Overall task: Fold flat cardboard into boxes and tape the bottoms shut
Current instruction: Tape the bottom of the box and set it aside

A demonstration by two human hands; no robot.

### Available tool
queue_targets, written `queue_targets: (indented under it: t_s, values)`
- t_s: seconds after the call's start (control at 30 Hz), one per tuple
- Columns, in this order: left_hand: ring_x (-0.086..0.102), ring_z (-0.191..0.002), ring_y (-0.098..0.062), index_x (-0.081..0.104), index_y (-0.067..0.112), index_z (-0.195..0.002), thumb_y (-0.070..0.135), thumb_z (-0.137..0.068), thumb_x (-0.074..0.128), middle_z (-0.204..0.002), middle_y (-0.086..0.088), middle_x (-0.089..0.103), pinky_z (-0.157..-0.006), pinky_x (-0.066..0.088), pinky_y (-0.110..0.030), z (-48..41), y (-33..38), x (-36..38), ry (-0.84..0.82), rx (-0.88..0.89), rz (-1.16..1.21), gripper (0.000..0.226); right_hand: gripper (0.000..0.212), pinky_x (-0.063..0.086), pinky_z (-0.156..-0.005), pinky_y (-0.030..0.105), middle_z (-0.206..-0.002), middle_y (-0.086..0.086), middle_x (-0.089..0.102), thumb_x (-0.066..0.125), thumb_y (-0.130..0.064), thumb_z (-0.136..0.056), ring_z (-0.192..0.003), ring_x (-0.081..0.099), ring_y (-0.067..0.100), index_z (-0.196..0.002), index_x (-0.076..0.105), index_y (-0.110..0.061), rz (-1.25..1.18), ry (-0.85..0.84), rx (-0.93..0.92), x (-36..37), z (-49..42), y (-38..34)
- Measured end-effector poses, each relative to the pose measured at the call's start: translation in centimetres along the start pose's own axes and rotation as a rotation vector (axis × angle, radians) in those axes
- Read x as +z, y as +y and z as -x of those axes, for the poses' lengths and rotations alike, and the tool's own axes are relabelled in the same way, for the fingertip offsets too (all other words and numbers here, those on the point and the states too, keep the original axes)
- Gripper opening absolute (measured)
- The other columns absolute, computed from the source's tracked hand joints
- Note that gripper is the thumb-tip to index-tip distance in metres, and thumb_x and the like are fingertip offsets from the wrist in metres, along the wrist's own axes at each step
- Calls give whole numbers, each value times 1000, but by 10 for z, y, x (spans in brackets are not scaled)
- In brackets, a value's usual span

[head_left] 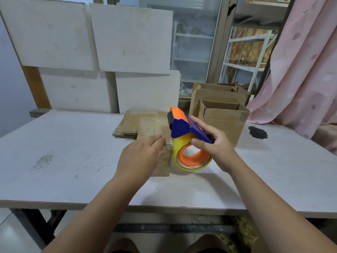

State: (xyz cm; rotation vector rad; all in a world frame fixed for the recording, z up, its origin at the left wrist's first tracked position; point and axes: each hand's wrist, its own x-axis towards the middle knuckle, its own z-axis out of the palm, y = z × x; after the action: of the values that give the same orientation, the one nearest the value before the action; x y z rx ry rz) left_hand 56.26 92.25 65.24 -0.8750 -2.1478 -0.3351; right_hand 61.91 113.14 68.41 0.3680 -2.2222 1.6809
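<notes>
1. Small brown corrugated box (155, 127) sits mid-table (73, 152).
2. Left hand (140, 157) lies flat, fingers pressing glossy tape at the box edge.
3. Right hand (215, 143) grips the blue-orange plastic dispenser (180, 127) beside the box.

Small packing and storage room. Evidence: scuffed white worktable (63, 152); stacked flat brown cardboard sheets (127, 126) near its far edge; open brown cardboard boxes (224, 115) at its far right edge; white metal shelving racks (244, 52) behind glass door (197, 33).

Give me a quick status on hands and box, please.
Left hand pressing on the box; right hand gripping the tape dispenser. Box on the table, taped on top. Flat cardboard stacked behind.
</notes>
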Motion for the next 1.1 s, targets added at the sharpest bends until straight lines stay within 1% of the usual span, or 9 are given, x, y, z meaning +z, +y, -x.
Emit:
queue_targets:
  t_s: [0.17,0.3,0.47,0.6,0.73,0.8,0.9,1.03,1.1]
  values:
    - [67,-79,-20,70,14,-110,33,-86,65,-98,-1,71,-55,51,-28,6,0,3,64,25,-16,31,60,45,-81,10,-119,-30,59,73,-24,-71,-107,58,-4,-122,51,-48,94,-37,-5,-4,-2,-8]
    - [67,-78,-21,74,18,-104,35,-91,43,-95,1,71,-57,49,-26,8,3,7,73,-44,-1,38,62,44,-84,12,-125,-26,58,73,-24,-71,-108,58,-2,-123,51,-50,132,-39,-13,-5,-3,-7]
    - [68,-75,-22,75,16,-103,27,-87,49,-92,-1,72,-51,47,-24,6,1,7,119,16,-47,32,61,41,-88,9,-124,-34,56,72,-22,-72,-114,53,-9,-121,50,-51,147,-41,-6,-6,0,-2]
    - [68,-74,-24,73,13,-105,13,-68,83,-93,-4,72,-50,46,-25,8,-3,8,106,67,-61,39,63,43,-85,10,-123,-31,55,74,-25,-70,-108,55,-8,-123,49,-50,179,-62,9,-8,1,2]
    - [68,-77,-25,72,12,-109,18,-85,64,-96,-5,71,-50,49,-28,8,-7,11,161,101,-77,26,65,42,-84,8,-117,-37,59,78,-30,-66,-108,55,-11,-123,50,-46,134,-32,4,-9,1,5]
    - [69,-77,-25,72,11,-108,20,-86,49,-97,-6,71,-51,50,-29,8,-6,11,172,105,-78,33,72,43,-86,10,-122,-30,60,81,-45,-59,-113,55,-7,-125,51,-42,68,-4,4,-9,3,7]
    - [69,-78,-25,73,11,-107,13,-77,62,-97,-6,71,-52,51,-28,10,-6,13,185,109,-91,32,81,44,-91,19,-132,-16,58,81,-59,-59,-123,53,7,-130,51,-37,-23,45,29,-11,6,13]
    - [69,-77,-24,73,13,-106,8,-71,79,-96,-3,71,-50,48,-26,7,-7,12,172,90,-43,35,67,44,-86,13,-124,-14,62,80,-34,-65,-109,57,-4,-125,52,-45,149,17,7,-17,12,10]
    - [68,-75,-23,74,13,-104,7,-64,87,-95,-2,71,-49,47,-25,6,-7,11,157,89,-38,42,67,46,-89,23,-119,0,63,78,-40,-65,-104,58,7,-124,50,-57,285,-10,-3,-19,13,8]
